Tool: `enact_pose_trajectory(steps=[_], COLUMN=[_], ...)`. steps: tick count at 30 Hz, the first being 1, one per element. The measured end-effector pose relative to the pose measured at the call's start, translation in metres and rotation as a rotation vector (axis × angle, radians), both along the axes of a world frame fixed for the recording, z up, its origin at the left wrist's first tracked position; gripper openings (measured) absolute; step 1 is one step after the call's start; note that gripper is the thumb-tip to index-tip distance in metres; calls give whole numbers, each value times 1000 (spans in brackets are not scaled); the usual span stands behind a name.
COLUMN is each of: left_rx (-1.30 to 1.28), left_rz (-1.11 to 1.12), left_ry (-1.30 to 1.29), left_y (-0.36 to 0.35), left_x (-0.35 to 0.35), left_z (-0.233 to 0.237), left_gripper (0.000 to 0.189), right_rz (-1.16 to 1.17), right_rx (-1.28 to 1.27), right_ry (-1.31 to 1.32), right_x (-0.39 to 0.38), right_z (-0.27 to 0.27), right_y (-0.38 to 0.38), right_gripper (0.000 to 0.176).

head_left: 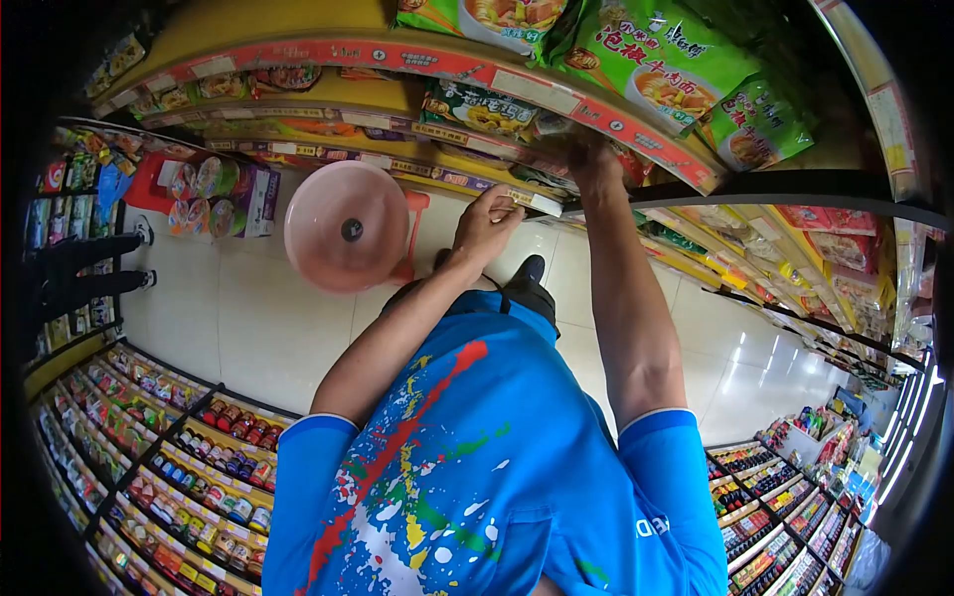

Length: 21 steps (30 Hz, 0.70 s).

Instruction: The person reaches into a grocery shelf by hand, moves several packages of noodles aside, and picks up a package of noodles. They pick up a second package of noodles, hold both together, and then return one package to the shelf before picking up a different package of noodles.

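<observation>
A yellow shelf with a red printed edge strip (427, 58) serves as the landmark. The person's right hand (596, 167) reaches in beneath it; the fingers are lost in shadow, so whether they are spread or pinching anything cannot be told. Just beside that hand, under the same shelf, sits a small red plastic packet (633, 164), partly hidden. A dark green noodle packet with a food picture (482, 111) also lies below the red-edged shelf, while large bright green noodle packets (646, 74) rest on top of it.

The left hand (485, 226) is lower than the red-edged shelf, fingers curled, the fingertips at a lower purple-printed shelf strip (452, 179), near its white label (544, 206); a firm pinch cannot be confirmed. Farther below the red-edged shelf, a round pink plastic basin-like object (343, 273) stands over pale floor tiles (189, 298).
</observation>
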<state>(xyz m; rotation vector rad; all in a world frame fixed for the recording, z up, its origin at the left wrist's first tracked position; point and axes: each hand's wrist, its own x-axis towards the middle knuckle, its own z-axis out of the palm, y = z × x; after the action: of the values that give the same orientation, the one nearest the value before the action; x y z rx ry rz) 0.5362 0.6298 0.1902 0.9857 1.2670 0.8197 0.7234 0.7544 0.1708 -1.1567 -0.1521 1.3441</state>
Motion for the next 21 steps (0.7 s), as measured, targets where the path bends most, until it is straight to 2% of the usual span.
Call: enact_pose_trajectory(steps=[3,5,6,8,12,14,15,18,20,21], left_rx=[-19,-14,-7,40,51,107,109,126,-44,-40], left_rz=[27,-26,-30,-13,23,82,79,80,-21,-22], left_ry=[-24,-116,-114,-134,-77,-151,-152,-140,-133,-132], left_y=[5,13,18,27,42,46,47,47,42,39], left_x=[-1,-3,-3,-3,-2,0,0,2,2,3], left_z=[6,7,9,13,19,10,7,1,-1,-3], left_gripper=[52,56,56,60,62,62,62,60,57,57], right_rz=[-1,37,33,66,69,67,64,-64,-139,-140], right_rx=[50,289,296,-11,-52,12,15,8,23,27], right_ry=[14,48,50,-24,-28,-11,-12,-252,-183,-182], right_x=[3,1,1,0,5,10,7,-3,9,10], right_z=[-8,-6,2,25,11,11,21,58,49,47], right_y=[12,19,18,11,25,28,22,-13,-31,-42], right_gripper=[27,30,30,34,38,26,26,36,36,36])
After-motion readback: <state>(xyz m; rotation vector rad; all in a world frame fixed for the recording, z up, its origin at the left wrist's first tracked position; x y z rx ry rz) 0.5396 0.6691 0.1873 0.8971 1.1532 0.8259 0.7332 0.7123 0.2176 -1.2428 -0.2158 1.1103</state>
